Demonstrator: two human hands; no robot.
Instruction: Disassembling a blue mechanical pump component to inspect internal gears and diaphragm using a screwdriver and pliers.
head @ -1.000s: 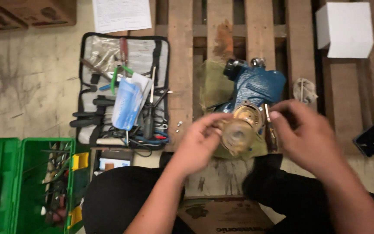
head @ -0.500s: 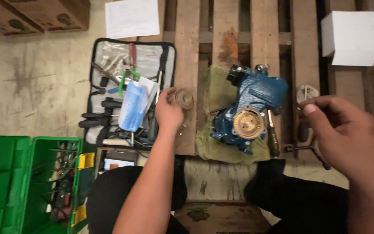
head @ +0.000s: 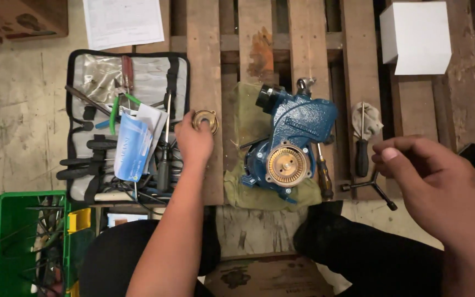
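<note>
Looking down from the head cam, nearest to me are my dark-trousered knees (head: 358, 258) and a green crate (head: 12, 242) of tools at lower left, on the concrete floor. My right hand (head: 441, 187) hovers low on the right side, fingers curled in loosely; can't tell if anything is pinched in them, nothing visible. Just beside it on the wooden pallet (head: 204, 55) lies a black T-handle wrench (head: 372, 187), apart from the hand. My left hand (head: 193, 140) reaches fwd over a pallet plank, fingertips closed on a round brass ring part (head: 205, 119), which sits on or just above the plank, between the tool roll and the pump. Open grey tool roll (head: 122, 121) lies left of that hand w/ pliers, screwdrivers and a blue-white packet (head: 133, 146) on top. Centre: blue pump body (head: 292, 137) rests on an olive cloth (head: 248, 148), its brass impeller disc (head: 286, 165) facing up at me. A brown-handled screwdriver (head: 323, 176) lies touching the pump's right side; a black-handled one (head: 362, 148) lies on a grey rag further right. Farther off: white box (head: 416, 37) top right, a sheet of paper (head: 123, 22) top left, cardboard box (head: 17, 19) in the corner.
</note>
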